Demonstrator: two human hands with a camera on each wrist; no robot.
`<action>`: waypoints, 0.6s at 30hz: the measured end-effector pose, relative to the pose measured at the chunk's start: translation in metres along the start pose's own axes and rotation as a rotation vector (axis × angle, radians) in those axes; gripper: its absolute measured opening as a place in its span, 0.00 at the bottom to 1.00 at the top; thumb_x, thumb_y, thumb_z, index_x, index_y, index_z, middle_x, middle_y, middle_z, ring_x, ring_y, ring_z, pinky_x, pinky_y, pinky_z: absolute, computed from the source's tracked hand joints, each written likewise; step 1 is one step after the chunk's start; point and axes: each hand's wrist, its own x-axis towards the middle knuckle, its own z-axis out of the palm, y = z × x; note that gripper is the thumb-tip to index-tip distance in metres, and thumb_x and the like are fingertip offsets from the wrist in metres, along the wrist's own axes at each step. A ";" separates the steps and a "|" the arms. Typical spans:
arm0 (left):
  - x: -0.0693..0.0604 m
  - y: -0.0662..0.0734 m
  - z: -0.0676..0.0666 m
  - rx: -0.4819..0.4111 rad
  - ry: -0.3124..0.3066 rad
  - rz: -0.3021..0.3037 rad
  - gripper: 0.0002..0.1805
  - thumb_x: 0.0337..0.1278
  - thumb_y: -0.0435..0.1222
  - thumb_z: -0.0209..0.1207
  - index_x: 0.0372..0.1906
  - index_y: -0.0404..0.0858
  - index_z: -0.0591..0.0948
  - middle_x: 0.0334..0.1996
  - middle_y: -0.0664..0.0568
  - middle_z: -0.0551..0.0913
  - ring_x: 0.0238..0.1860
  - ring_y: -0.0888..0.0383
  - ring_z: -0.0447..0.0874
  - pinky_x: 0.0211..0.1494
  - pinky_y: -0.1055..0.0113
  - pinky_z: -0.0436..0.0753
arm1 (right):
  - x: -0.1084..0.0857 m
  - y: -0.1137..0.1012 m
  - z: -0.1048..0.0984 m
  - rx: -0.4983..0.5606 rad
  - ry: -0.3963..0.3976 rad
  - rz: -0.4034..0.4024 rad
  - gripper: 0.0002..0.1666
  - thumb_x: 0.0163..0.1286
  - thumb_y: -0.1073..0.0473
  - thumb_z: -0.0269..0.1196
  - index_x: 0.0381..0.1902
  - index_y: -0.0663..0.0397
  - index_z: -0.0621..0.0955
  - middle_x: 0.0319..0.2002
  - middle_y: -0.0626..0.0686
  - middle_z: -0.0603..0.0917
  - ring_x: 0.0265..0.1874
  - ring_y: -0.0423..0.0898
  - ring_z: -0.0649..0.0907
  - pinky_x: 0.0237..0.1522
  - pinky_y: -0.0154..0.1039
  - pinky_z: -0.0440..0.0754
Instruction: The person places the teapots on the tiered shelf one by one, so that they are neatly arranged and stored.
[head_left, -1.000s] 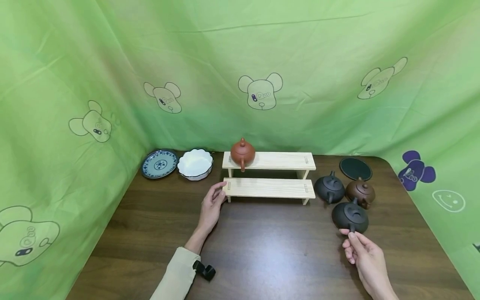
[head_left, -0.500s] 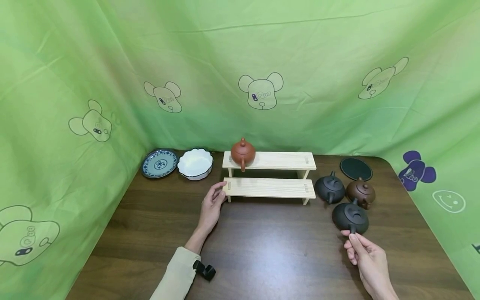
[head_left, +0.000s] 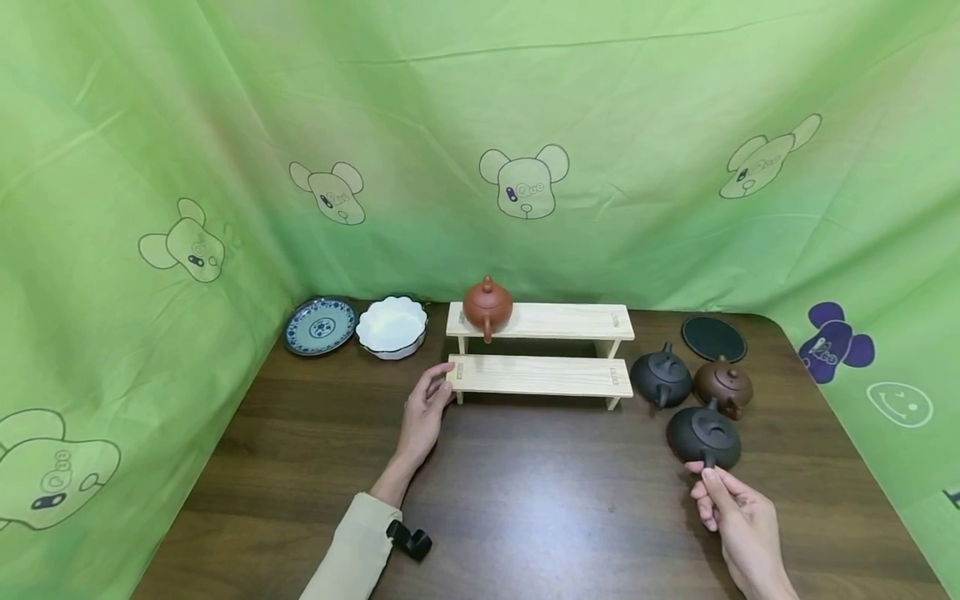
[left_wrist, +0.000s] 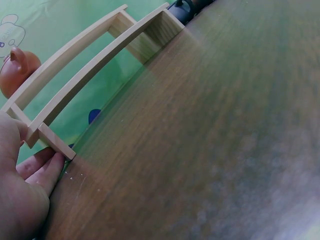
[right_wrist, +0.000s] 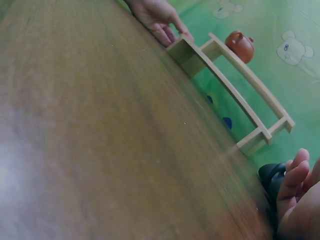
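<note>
A two-tier wooden stand (head_left: 540, 375) has a reddish-brown teapot (head_left: 487, 307) on the left of its upper tier. My left hand (head_left: 422, 421) holds the left end of the lower tier; in the left wrist view, its thumb is at the board and its fingers (left_wrist: 47, 167) lie by the leg. At the right, my right hand (head_left: 742, 521) pinches the handle of the nearest black teapot (head_left: 703, 435), which stands in front of another black teapot (head_left: 662, 377) and a dark brown teapot (head_left: 723, 386). In the right wrist view, the hand partly hides dark teapots.
A blue patterned plate (head_left: 321, 327) and a white scalloped bowl (head_left: 392, 327) lie left of the stand. Behind the teapots is a dark round mat (head_left: 714, 338). Green cloth (head_left: 420, 108) hangs around the wooden table (head_left: 540, 500).
</note>
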 end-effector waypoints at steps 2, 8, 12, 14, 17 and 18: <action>0.000 0.000 0.000 -0.010 0.000 0.000 0.20 0.87 0.29 0.54 0.74 0.35 0.79 0.66 0.34 0.84 0.67 0.44 0.85 0.73 0.53 0.86 | 0.000 -0.001 0.000 -0.006 0.006 -0.006 0.15 0.88 0.66 0.59 0.45 0.54 0.92 0.26 0.46 0.84 0.20 0.35 0.77 0.16 0.28 0.72; -0.001 -0.001 0.001 -0.009 -0.001 0.021 0.19 0.87 0.28 0.54 0.74 0.32 0.79 0.66 0.32 0.84 0.66 0.43 0.85 0.72 0.52 0.87 | -0.001 -0.003 0.000 -0.002 0.013 -0.052 0.15 0.87 0.68 0.58 0.46 0.57 0.92 0.26 0.47 0.83 0.19 0.36 0.76 0.15 0.31 0.70; -0.001 -0.002 0.000 -0.008 0.001 0.026 0.19 0.87 0.28 0.54 0.74 0.31 0.78 0.66 0.30 0.84 0.65 0.42 0.85 0.72 0.52 0.87 | -0.002 -0.006 0.003 -0.011 0.011 -0.078 0.14 0.87 0.68 0.58 0.46 0.60 0.91 0.25 0.47 0.83 0.19 0.36 0.77 0.14 0.31 0.70; -0.001 -0.003 -0.001 -0.008 -0.001 0.032 0.19 0.87 0.28 0.54 0.74 0.32 0.79 0.66 0.31 0.84 0.65 0.44 0.86 0.71 0.53 0.87 | -0.002 -0.008 0.005 -0.034 0.020 -0.082 0.14 0.87 0.68 0.58 0.46 0.61 0.91 0.25 0.47 0.83 0.18 0.36 0.77 0.14 0.30 0.70; 0.000 -0.010 -0.003 -0.024 -0.014 0.080 0.19 0.87 0.31 0.55 0.73 0.35 0.80 0.64 0.33 0.85 0.63 0.49 0.87 0.68 0.59 0.89 | -0.004 -0.012 0.008 -0.075 0.040 -0.084 0.13 0.87 0.67 0.59 0.46 0.62 0.90 0.24 0.47 0.83 0.18 0.36 0.77 0.14 0.29 0.72; 0.000 -0.011 -0.003 -0.022 -0.018 0.096 0.19 0.87 0.32 0.56 0.73 0.35 0.80 0.63 0.33 0.86 0.62 0.50 0.88 0.67 0.60 0.90 | -0.005 -0.014 0.008 -0.088 0.047 -0.084 0.13 0.87 0.66 0.59 0.46 0.63 0.90 0.24 0.47 0.83 0.17 0.35 0.77 0.14 0.28 0.72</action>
